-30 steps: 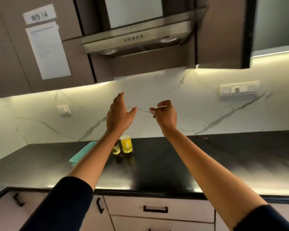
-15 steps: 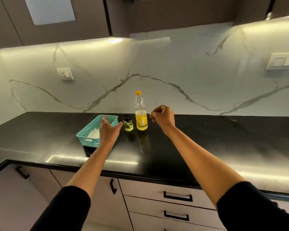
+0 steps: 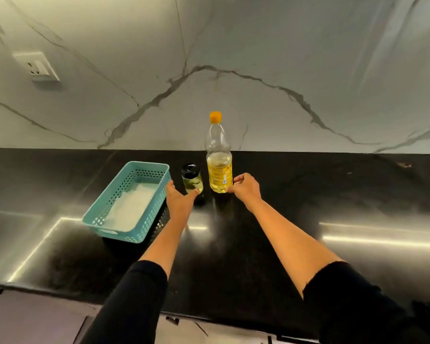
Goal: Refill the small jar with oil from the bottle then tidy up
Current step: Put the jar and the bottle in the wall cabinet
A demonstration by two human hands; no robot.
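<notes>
A small glass jar (image 3: 192,178) with a black lid holds a little oil and stands on the black counter (image 3: 308,194). Right of it stands a clear plastic oil bottle (image 3: 219,160) with an orange cap, about a third full. My left hand (image 3: 180,201) reaches out with straight fingers, its thumb tip at the jar's base and its fingers just left of the jar. My right hand (image 3: 246,188) has loosely curled fingers whose tips touch the bottle's lower right side without wrapping round it.
A teal perforated basket (image 3: 149,167) with a white cloth inside sits left of the jar, close to my left hand. The marble wall behind carries a socket (image 3: 36,67). Drawer fronts show below the counter's front edge.
The view has tilted down onto the counter. Both hands came down from chest height: the left reached the jar, the right reached the bottle's side.
</notes>
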